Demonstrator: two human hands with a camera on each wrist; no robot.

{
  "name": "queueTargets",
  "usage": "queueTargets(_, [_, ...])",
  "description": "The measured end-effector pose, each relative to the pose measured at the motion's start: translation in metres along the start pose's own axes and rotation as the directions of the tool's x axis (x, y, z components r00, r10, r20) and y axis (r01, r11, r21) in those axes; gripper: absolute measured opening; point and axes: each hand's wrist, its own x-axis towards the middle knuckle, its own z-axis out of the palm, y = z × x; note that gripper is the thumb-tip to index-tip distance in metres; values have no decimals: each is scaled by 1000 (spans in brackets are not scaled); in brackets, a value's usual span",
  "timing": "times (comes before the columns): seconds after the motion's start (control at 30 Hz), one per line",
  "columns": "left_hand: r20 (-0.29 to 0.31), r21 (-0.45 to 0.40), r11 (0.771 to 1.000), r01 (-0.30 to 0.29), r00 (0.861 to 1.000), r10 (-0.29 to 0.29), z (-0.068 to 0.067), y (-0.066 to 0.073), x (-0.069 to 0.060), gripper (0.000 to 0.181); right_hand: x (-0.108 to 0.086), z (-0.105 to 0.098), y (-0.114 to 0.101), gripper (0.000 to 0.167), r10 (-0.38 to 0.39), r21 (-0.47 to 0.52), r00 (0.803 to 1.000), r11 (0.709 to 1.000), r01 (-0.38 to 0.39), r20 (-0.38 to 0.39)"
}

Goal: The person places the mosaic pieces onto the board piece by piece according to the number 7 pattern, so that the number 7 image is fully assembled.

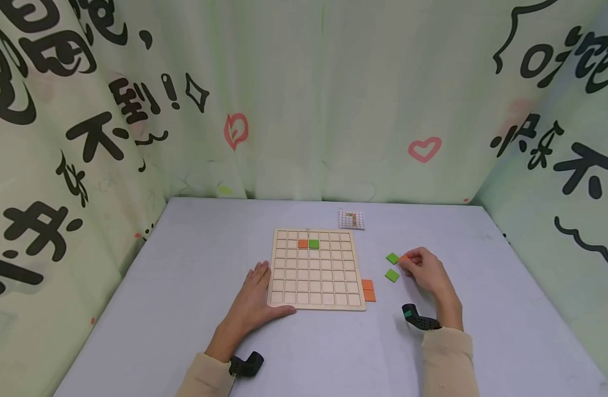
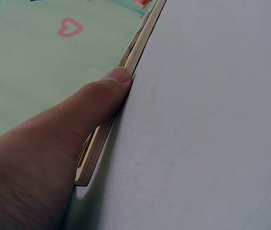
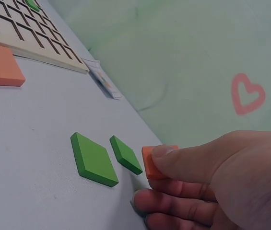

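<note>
One orange tile pinched in the right hand, six other tiles around the grid board

Head view: one grid board lies on the bench, carrying two tiles side by side in one row, an orange piece left of a green piece. Two spare orange tiles sit against its right edge; two loose green tiles lie apart from it, near the right hand. One patterned card is just beyond the far edge. The left hand spreads around the near left corner, fingers straight and grasping nothing.

Left wrist view: one thumb rests against the board's side; the other fingers are hidden.

Right wrist view: thumb and fingers grasp one orange tile above the bench, beside the two green ones.
</note>
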Motion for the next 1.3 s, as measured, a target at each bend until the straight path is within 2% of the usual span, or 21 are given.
queueTargets(0.57, [-1,-2,1000,-5,1000,5,0,-1,1,119,3,7,-11,37,-21,93,995,995,30,-100])
queueTargets(0.73, [3,2,1000,-5,1000,5,0,-1,1,119,6,11,-14,35,-16,109,994,994,28,-105])
queueTargets(0.9, [6,-5,1000,-6,1000,6,0,0,0,119,7,13,-17,34,-2,111,996,994,13,-92])
queueTargets(1.3, [1,-18,1000,-7,1000,7,0,-1,0,118,7,16,-25,36,-42,60,991,997,50,-124])
